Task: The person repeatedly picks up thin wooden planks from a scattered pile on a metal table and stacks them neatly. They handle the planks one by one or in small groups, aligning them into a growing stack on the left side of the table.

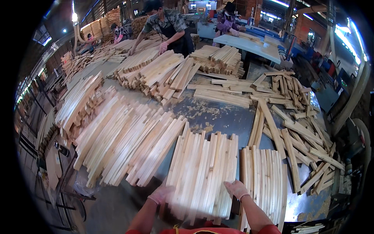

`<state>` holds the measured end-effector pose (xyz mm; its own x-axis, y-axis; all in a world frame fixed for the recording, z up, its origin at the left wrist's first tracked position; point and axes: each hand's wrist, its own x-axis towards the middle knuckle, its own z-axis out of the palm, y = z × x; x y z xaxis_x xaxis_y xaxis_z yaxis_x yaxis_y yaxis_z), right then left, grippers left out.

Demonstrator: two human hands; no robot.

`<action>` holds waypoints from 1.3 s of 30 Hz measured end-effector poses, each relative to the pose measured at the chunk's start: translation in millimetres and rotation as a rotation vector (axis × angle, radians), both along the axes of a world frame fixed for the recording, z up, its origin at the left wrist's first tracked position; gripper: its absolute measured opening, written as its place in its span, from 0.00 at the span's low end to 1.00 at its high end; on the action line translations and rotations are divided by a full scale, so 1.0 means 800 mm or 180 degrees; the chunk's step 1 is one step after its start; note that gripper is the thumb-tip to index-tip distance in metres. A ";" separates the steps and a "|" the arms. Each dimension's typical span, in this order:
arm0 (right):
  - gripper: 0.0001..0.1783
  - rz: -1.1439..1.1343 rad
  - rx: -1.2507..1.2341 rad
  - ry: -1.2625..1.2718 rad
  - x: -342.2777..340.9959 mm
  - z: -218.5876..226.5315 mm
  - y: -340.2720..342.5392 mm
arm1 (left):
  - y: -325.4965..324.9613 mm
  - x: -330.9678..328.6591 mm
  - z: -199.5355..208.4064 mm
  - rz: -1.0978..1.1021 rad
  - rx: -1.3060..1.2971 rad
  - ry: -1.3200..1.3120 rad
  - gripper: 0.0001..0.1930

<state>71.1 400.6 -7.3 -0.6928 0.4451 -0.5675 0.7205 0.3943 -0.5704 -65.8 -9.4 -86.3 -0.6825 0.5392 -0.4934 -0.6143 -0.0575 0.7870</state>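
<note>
A row of pale wooden strips, laid side by side, lies in front of me with its near end by my body. My left hand, in a light glove, grips the row's left side, its fingertips partly hidden by the wood. On the opposite side, my right hand, also gloved, presses against the outermost strip with its fingers. Between them the strips stand close together, their ends uneven. Just right of my right hand is another row of strips. A wider batch of strips lies to the left.
Loose strips lie crisscrossed on the metal table at right, with sawdust around. Stacked strips stand at the far side, where a masked co-worker handles wood. Another person works by a pale machine table.
</note>
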 end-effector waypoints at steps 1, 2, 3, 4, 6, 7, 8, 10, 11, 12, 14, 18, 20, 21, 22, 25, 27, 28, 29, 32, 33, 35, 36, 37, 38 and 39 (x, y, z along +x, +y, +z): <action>0.53 -0.0112 -0.0156 0.0049 0.000 0.005 -0.001 | 0.006 -0.010 0.005 -0.0160 -0.0168 0.0027 0.55; 0.53 -0.0140 -0.0067 0.0017 -0.004 0.004 0.007 | 0.013 -0.012 0.010 -0.0192 -0.0225 0.0184 0.56; 0.52 -0.0185 0.0006 -0.0032 -0.004 0.000 0.011 | 0.022 -0.010 0.023 -0.0241 -0.0297 0.0325 0.56; 0.52 -0.0188 0.0063 -0.0124 0.000 -0.008 0.012 | 0.026 0.002 0.037 -0.0257 -0.0385 0.0420 0.57; 0.38 -0.0658 -0.0548 0.0445 0.014 -0.052 0.026 | 0.048 0.011 0.100 -0.0171 -0.0143 0.0414 0.56; 0.34 -0.0965 -0.1132 0.0624 0.018 -0.067 0.035 | 0.056 0.009 0.125 -0.0075 -0.0014 0.0416 0.56; 0.30 -0.1278 -0.1715 0.0784 0.017 -0.076 0.037 | 0.057 0.006 0.140 -0.0094 -0.0059 0.0408 0.57; 0.23 -0.1578 -0.1980 0.0699 0.000 -0.036 0.029 | 0.055 -0.007 0.159 -0.0130 -0.0122 0.0466 0.60; 0.22 -0.1591 -0.1983 0.0677 -0.011 -0.021 0.026 | 0.047 -0.015 0.155 -0.0085 -0.0534 0.0560 0.61; 0.22 -0.1657 -0.1963 0.0673 -0.022 -0.014 0.025 | 0.046 -0.026 0.160 -0.0202 -0.0803 0.0754 0.62; 0.24 -0.1597 -0.2326 0.1374 -0.051 -0.022 0.026 | 0.045 -0.055 0.182 -0.0362 -0.1358 0.1139 0.64; 0.33 -0.1335 -0.2686 0.2022 -0.154 0.036 0.035 | 0.062 -0.117 0.237 -0.0189 -0.1544 0.1442 0.65; 0.35 -0.1217 -0.2560 0.2164 -0.210 0.063 0.041 | 0.075 -0.163 0.248 -0.0075 -0.0789 0.1370 0.66; 0.35 -0.1142 -0.2360 0.2108 -0.240 0.069 0.047 | 0.076 -0.191 0.250 0.0002 -0.0438 0.1338 0.67; 0.34 -0.1061 -0.2256 0.2129 -0.273 0.077 0.051 | 0.073 -0.221 0.239 0.0047 -0.0590 0.1458 0.67; 0.30 -0.0892 -0.2129 0.2347 -0.391 0.113 0.054 | 0.069 -0.311 0.213 0.0255 -0.0437 0.1665 0.61; 0.27 -0.0730 -0.1865 0.2123 -0.485 0.132 0.065 | 0.086 -0.395 0.230 0.0546 0.0515 0.1651 0.52; 0.25 -0.0656 -0.1690 0.2060 -0.536 0.152 0.062 | 0.084 -0.433 0.233 0.0693 0.0488 0.1517 0.51; 0.25 -0.0471 -0.1551 0.2052 -0.595 0.176 0.055 | 0.081 -0.471 0.237 0.0849 0.0459 0.1376 0.50; 0.27 -0.0138 -0.1817 0.2124 -0.765 0.207 0.051 | 0.077 -0.610 0.261 0.0950 0.0450 0.1243 0.48; 0.27 -0.0039 -0.1738 0.2142 -0.828 0.208 0.048 | 0.067 -0.660 0.254 0.1068 0.0496 0.1430 0.47; 0.25 0.0422 -0.1641 0.2247 -0.940 0.224 0.036 | 0.056 -0.759 0.264 0.1264 0.0811 0.1339 0.35; 0.25 0.0657 -0.1617 0.2309 -0.996 0.232 0.029 | 0.044 -0.821 0.266 0.1332 0.0341 0.1043 0.30; 0.28 0.0919 -0.1598 0.2115 -1.053 0.223 0.055 | 0.040 -0.891 0.261 0.1285 -0.0088 0.0718 0.25; 0.27 0.1083 -0.1209 0.2234 -1.088 0.225 0.040 | 0.028 -0.937 0.262 0.1122 -0.0140 0.0893 0.26; 0.27 0.1266 -0.0821 0.2358 -1.112 0.227 0.017 | 0.020 -0.971 0.265 0.0968 -0.0187 0.1074 0.28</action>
<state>-818.5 413.9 174.5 -0.9991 0.0123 0.0399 -0.0335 0.3318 -0.9427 -842.6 6.2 125.4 -0.9333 0.2671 -0.2401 -0.2852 -0.1448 0.9475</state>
